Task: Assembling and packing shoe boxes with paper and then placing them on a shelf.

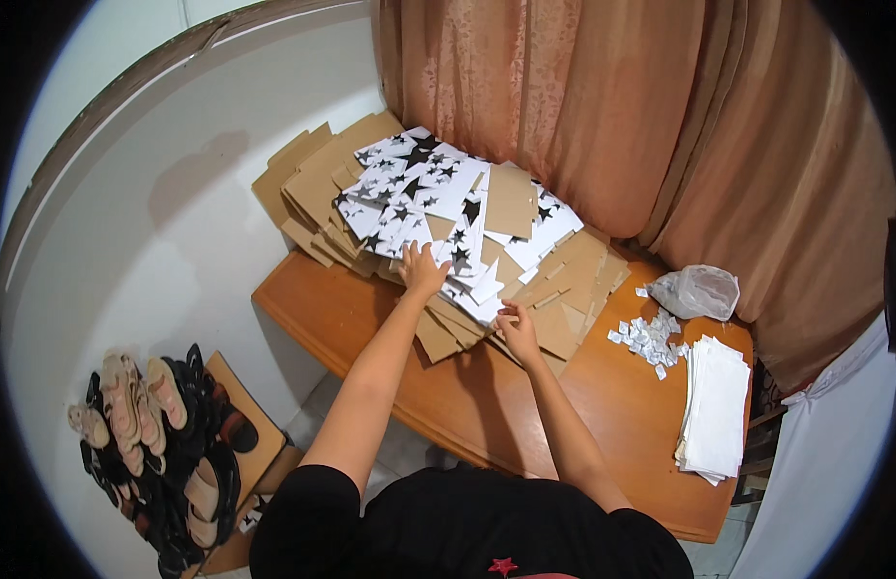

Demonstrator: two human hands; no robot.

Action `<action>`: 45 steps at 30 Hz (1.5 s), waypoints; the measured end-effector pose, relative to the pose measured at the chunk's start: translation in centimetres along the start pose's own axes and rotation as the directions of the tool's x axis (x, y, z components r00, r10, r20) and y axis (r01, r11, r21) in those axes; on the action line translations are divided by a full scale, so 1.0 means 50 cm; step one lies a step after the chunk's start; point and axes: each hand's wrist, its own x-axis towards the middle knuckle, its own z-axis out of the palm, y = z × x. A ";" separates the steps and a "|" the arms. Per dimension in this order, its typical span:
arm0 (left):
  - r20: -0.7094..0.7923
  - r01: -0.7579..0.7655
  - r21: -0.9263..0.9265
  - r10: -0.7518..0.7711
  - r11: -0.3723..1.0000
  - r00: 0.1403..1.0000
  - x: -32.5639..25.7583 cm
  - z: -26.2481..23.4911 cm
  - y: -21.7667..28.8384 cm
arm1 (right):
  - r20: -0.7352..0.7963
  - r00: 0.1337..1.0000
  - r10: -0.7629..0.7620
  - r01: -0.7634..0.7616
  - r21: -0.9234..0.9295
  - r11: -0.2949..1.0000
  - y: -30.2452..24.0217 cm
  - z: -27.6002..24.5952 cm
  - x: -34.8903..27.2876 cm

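Note:
A heap of flat-folded cardboard boxes lies on the wooden table, some showing white faces printed with black and grey stars (409,179), others plain brown (511,201). My left hand (424,268) rests with spread fingers on the near edge of a star-printed flat box (460,253). To its right, my right hand (515,328) has its fingers curled at the near corner of a white flap (482,307), which it seems to pinch. The fingertips there are partly hidden.
On the table's (602,396) right side are a pile of small silvery-white packets (649,340), a clear plastic bag (697,291) and a stack of white sheets (713,410). Brown curtains (564,87) hang behind. Several shoes (163,425) sit on a rack at lower left.

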 end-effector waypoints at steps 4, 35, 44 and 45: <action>0.098 -0.198 0.188 0.183 0.962 0.978 0.055 -0.006 -0.071 | -0.039 0.999 0.016 -0.016 0.017 1.000 0.013 0.038 0.039; -0.630 -0.581 -0.777 -0.325 0.244 0.706 -0.050 -0.306 0.214 | -0.649 0.760 -0.018 -0.224 -0.288 0.931 -0.091 -0.013 -0.077; -0.375 -0.411 -0.898 -0.219 -0.153 0.901 -0.254 -0.224 0.363 | -0.764 0.639 -0.096 -0.248 -0.322 0.914 -0.110 -0.212 -0.412; -0.363 -0.398 -0.904 -0.212 -0.156 0.907 -0.274 -0.204 0.369 | -0.769 0.558 -0.312 -0.129 -0.452 0.883 -0.117 -0.249 -0.444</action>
